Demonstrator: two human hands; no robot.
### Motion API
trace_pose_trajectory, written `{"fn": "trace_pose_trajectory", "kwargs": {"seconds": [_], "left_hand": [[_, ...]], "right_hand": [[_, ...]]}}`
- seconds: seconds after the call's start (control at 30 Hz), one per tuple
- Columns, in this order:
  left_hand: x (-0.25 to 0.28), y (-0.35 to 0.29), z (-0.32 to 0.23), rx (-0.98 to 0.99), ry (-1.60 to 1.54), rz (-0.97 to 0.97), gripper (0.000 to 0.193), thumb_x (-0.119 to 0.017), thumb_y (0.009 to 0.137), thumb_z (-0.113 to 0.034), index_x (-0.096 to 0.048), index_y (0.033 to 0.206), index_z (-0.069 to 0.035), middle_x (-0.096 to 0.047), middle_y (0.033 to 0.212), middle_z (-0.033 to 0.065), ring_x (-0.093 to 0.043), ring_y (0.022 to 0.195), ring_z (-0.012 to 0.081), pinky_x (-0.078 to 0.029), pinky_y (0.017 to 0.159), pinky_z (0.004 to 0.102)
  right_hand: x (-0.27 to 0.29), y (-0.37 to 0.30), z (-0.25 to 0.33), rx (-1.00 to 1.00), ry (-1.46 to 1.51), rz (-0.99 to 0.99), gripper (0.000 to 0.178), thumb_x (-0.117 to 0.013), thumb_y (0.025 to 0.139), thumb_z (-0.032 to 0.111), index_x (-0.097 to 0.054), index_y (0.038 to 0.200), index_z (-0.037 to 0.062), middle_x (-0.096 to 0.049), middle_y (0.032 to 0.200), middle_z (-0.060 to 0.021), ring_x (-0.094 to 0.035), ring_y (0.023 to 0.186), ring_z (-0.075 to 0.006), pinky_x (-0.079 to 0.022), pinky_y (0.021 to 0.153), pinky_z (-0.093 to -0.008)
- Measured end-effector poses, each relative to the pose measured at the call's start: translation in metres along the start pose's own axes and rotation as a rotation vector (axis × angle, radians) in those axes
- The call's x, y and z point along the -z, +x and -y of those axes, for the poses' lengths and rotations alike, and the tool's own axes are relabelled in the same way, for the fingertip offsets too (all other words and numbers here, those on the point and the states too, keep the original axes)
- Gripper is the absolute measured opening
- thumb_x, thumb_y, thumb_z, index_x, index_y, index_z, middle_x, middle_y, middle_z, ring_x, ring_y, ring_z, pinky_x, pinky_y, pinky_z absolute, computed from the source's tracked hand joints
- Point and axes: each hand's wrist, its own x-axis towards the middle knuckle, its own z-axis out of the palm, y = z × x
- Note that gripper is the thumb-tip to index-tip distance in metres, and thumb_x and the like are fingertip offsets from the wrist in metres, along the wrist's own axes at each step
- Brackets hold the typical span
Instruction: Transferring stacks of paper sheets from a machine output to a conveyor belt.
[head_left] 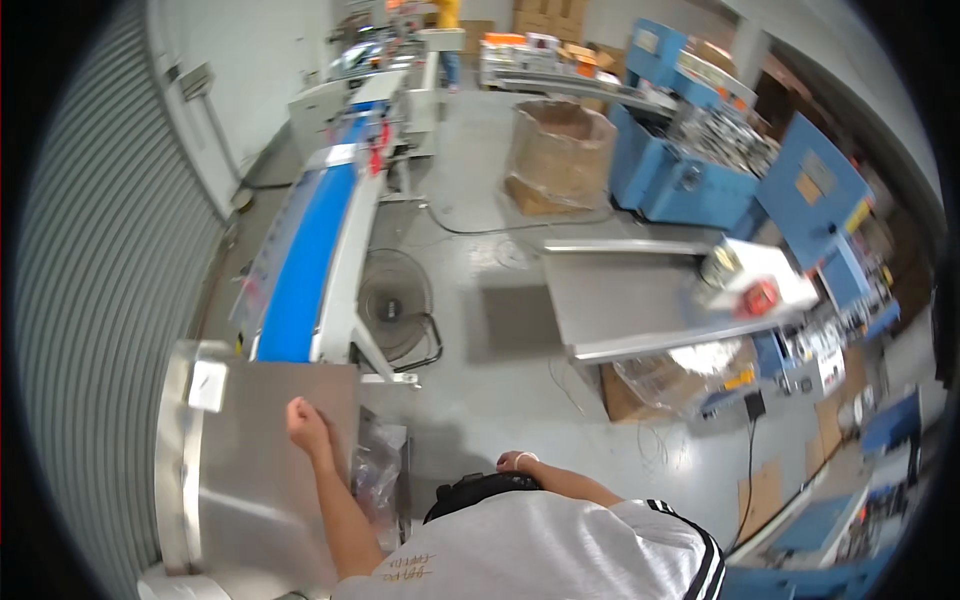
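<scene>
My left hand is closed in a loose fist above the steel table, and no object shows in it. Whether it touches the steel I cannot tell. The table stands at the near end of a long conveyor with a blue belt. At my waist, beside a black waist bag, my right hand has its fingers curled, with nothing visible in them. A white band circles that wrist.
A floor fan stands beside the conveyor's legs. To the right, a steel tray table holds white and red items. Blue machines and a plastic-lined carton stand beyond. A cable crosses the floor; a shutter lines the left.
</scene>
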Motion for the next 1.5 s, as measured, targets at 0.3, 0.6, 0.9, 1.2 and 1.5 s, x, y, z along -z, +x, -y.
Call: {"fn": "trace_pose_trajectory", "kwargs": {"seconds": [0.3,0.6,0.9,1.2,1.5], "left_hand": [[-0.04,-0.096,-0.045,-0.246,0.508,-0.03,0.034,-0.063,0.078,-0.019,-0.061,0.108,-0.004,-0.055,0.116,0.0197,-0.052,0.107,0.0374,-0.043,0.088,0.0485],[-0.144,-0.33,-0.22,-0.183,-0.017,1.043,0.031,-0.061,0.085,-0.024,-0.064,0.106,-0.001,-0.067,0.092,0.0156,-0.063,0.083,0.0276,-0.049,0.077,0.0372],[-0.197,-0.404,-0.368,-0.364,-0.351,1.117,0.02,-0.059,0.089,-0.016,-0.065,0.098,0.001,-0.057,0.07,-0.0008,-0.049,0.063,0.0066,-0.041,0.058,0.0242],[-0.293,-0.449,-0.518,-0.384,-0.733,1.079,0.016,-0.06,0.09,-0.011,-0.065,0.095,0.003,-0.058,0.071,-0.0018,-0.051,0.067,0.0037,-0.042,0.06,0.0206],[-0.433,-0.45,-0.631,-0.519,-0.816,1.1,0.012,-0.06,0.087,-0.008,-0.065,0.095,0.0,-0.063,0.074,0.0086,-0.059,0.063,0.0117,-0.046,0.058,0.025]], "right_hand": [[-0.004,-0.142,-0.168,-0.273,0.382,-0.149,0.045,-0.053,0.079,0.041,-0.067,0.112,0.0147,-0.062,0.12,-0.013,-0.058,0.111,-0.0299,-0.045,0.095,-0.0399],[-0.121,-0.275,-0.385,-0.371,0.252,-0.264,0.029,-0.052,0.083,0.026,-0.069,0.088,0.0028,-0.069,0.083,-0.0125,-0.066,0.072,-0.0231,-0.051,0.065,-0.0394],[-0.082,-0.316,-0.404,-0.665,0.951,-0.553,0.039,-0.054,0.082,0.031,-0.065,0.112,0.0079,-0.068,0.106,-0.0133,-0.066,0.093,-0.0283,-0.051,0.08,-0.0345],[-0.044,-0.336,-0.424,-0.26,0.652,-0.536,0.039,-0.059,0.085,0.033,-0.065,0.116,0.0096,-0.065,0.112,-0.0145,-0.061,0.1,-0.0256,-0.048,0.086,-0.0351],[0.213,-0.342,-0.473,-0.088,1.644,-1.137,0.029,-0.062,0.091,0.024,-0.058,0.113,0.0058,-0.057,0.075,-0.0008,-0.052,0.064,-0.0105,-0.045,0.06,-0.0248]]}}
